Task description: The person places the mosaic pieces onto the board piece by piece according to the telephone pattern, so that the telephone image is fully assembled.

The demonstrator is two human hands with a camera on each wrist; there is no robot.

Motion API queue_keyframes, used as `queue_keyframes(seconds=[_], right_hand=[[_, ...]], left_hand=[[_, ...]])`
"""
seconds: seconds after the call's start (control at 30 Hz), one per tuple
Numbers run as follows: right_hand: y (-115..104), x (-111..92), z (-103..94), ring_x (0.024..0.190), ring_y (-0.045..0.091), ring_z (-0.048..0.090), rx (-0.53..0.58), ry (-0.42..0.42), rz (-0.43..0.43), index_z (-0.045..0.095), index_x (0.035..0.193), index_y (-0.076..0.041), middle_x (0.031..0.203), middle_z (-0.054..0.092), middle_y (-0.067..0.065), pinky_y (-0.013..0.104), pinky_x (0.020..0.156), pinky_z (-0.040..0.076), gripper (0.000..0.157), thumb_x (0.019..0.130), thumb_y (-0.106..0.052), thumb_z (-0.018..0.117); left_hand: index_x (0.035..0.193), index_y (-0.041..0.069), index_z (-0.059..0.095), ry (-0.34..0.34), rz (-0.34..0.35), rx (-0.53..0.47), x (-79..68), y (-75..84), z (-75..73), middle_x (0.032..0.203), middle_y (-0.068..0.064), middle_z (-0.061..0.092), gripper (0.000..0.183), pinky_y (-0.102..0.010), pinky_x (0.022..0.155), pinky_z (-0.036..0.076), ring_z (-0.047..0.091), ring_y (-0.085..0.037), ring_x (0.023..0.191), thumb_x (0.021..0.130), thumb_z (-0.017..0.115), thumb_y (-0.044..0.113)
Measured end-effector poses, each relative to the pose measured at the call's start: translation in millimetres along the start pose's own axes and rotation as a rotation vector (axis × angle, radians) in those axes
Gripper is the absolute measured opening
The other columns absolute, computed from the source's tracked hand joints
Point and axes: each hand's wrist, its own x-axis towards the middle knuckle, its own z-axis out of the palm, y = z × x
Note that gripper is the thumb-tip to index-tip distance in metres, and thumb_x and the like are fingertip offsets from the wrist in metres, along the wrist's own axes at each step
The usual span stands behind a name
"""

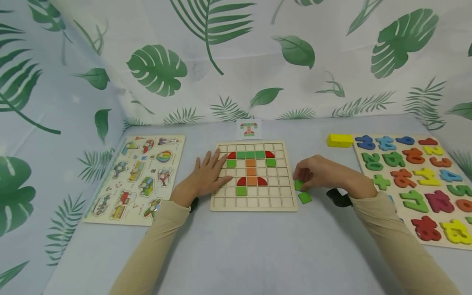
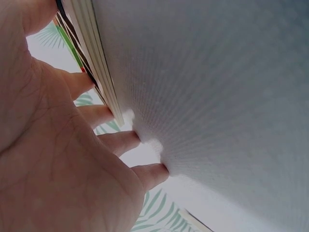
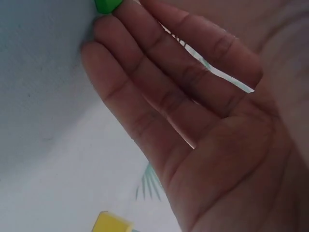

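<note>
A square wooden grid board (image 1: pixel 254 203) lies in the middle of the table. Green squares, orange squares and red quarter-circles on it make a T-like figure with a wider foot. My left hand (image 1: pixel 207 175) rests spread at the board's left edge, thumb and fingertips over the rim; in the left wrist view some fingertips touch the table beside the board (image 2: pixel 96 58). Right of the board, my right hand (image 1: pixel 313 170) has thumb and fingers at a green square tile (image 1: pixel 298 185), apparently pinching it. Another green tile (image 1: pixel 305 198) lies just below. The right wrist view shows only a green corner (image 3: pixel 107 6) by the fingertips.
Behind the board stands a small picture card (image 1: pixel 248 130) with a similar figure. A vehicle puzzle board (image 1: pixel 138 176) lies at left. At right are a yellow block (image 1: pixel 340 140) and a number puzzle board (image 1: pixel 402 221), partly behind the right forearm.
</note>
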Motion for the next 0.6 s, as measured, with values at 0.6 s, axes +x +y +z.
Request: queue_keyframes(seconds=[0.6], right_hand=[[11.1,-4.1,-8.7,0.087,0.019,0.068,0.034,0.076,0.139,0.077,0.101,0.002,0.092,0.074,0.002,0.040,0.083,0.059,0.022,0.082,0.000,0.088]], left_hand=[[0.169,0.007,0.011,-0.006,-0.006,0.003,0.8,0.9,-1.3,0.175,-0.019,-0.004,0.080,-0.068,0.123,-0.002,-0.006,-0.045,0.159,0.110,0.046,0.050]])
